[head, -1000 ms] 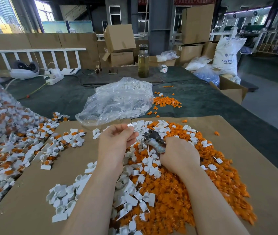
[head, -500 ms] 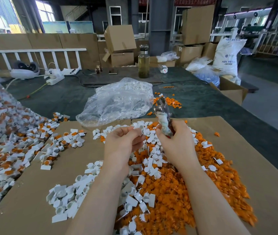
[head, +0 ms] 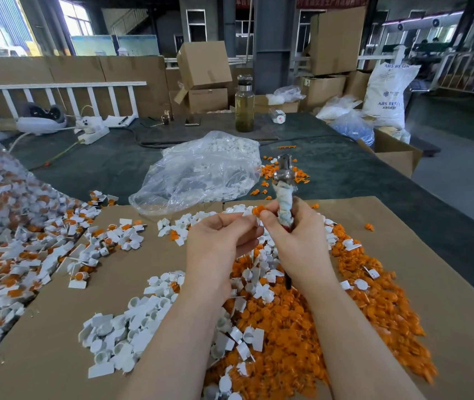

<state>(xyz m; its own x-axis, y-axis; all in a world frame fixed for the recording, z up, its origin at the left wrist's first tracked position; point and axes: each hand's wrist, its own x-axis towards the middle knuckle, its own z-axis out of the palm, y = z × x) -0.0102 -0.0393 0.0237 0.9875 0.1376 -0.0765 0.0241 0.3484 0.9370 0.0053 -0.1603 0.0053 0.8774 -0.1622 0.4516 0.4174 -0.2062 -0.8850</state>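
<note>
1. The left hand (head: 224, 243) has its fingers curled in a pinch on a small white plastic piece (head: 250, 215). It holds the piece in the air above the brown cardboard sheet (head: 149, 272) on the dark green surface (head: 360, 174).
2. The right hand (head: 296, 241) is clenched round a metal tool with a rag-wrapped handle (head: 285, 203), whose head points up and away. Its thumb and forefinger also pinch a small orange plastic cap (head: 258, 210), which is right against the white piece.
3. The cap seems about to be fitted to the white piece, over the loose heap of orange caps (head: 302, 327).
4. The right hand is doing two jobs, so its hold on the cap is thin. A slight twist could let the cap slip and drop into the heap.
5. Much of the cap is hidden by the fingertips. It could meet the white piece at a tilt and seat crooked or pop off.
6. The raised tool head swings with the wrist. A wide turn could catch the clear plastic bag of white parts (head: 201, 174) just beyond it.
</note>
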